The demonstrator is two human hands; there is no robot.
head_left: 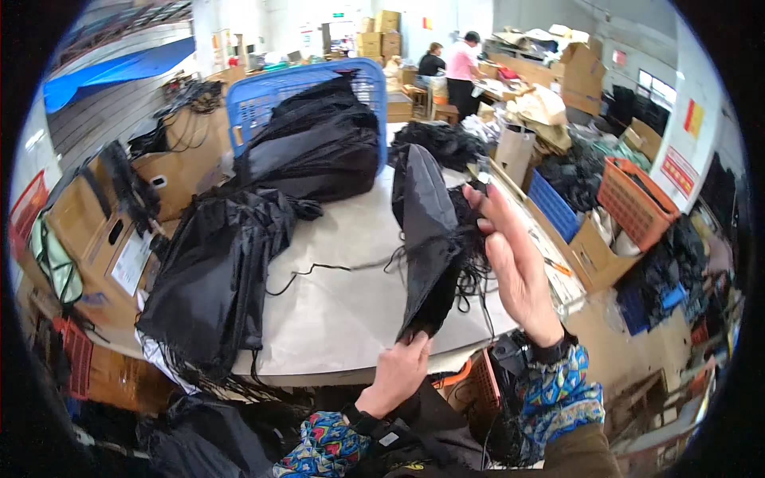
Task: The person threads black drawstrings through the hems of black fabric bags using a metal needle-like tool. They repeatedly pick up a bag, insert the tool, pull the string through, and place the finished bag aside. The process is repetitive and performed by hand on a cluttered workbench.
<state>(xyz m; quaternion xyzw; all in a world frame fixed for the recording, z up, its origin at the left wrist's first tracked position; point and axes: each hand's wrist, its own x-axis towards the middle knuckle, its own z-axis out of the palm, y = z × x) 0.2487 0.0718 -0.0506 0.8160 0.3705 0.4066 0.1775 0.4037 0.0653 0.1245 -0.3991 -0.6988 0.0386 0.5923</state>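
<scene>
A black fabric pouch (429, 235) with loose drawstrings hangs upright over the pale table (343, 303). My left hand (396, 374) pinches its bottom corner near the table's front edge. My right hand (514, 263) is raised at the pouch's right side, its fingertips touching the upper edge and the black cords that trail down beside it. Both forearms wear patterned blue sleeves.
A heap of black pouches (215, 271) lies on the table's left. A blue plastic basket (263, 99) full of black pouches stands behind. Cardboard boxes (96, 223) crowd the left; orange (633, 199) and blue crates sit right. Two people (450, 68) work far back.
</scene>
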